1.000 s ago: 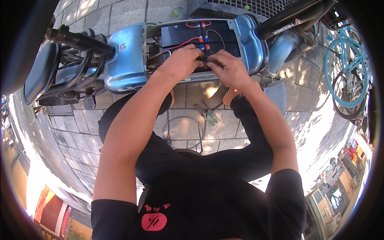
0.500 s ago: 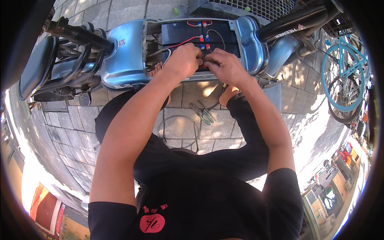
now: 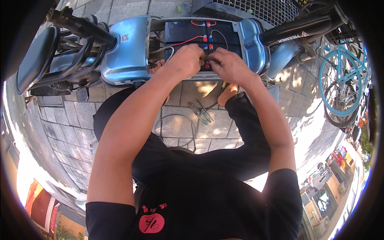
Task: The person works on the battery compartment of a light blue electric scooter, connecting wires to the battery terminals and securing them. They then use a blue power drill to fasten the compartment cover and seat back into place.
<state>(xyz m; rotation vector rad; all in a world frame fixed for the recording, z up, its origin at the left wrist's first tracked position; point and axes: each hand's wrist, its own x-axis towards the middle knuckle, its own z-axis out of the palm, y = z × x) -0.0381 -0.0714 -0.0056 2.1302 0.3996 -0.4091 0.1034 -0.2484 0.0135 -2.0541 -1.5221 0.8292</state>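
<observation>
Black batteries fill the open compartment in the middle of a blue electric scooter's body. Red and blue terminals run down between them, with a red wire and a grey wire attached. My left hand is closed over the nearest battery, its thumb and fingertips pinched. Facing it, my right hand is closed too, fingertips almost meeting the left ones at a near terminal. Whatever the fingers grip is too small and too covered to name. A white wire passes close beside my left hand.
Pliers with green handles and a thin tool lie on the paving between my legs, near a looped dark cable. A metal grate is beyond the scooter. A turquoise bicycle stands at the right.
The view has shifted slightly, so the scooter appears a little further right. Both hands stay at the same near terminals, with only small finger movement.
</observation>
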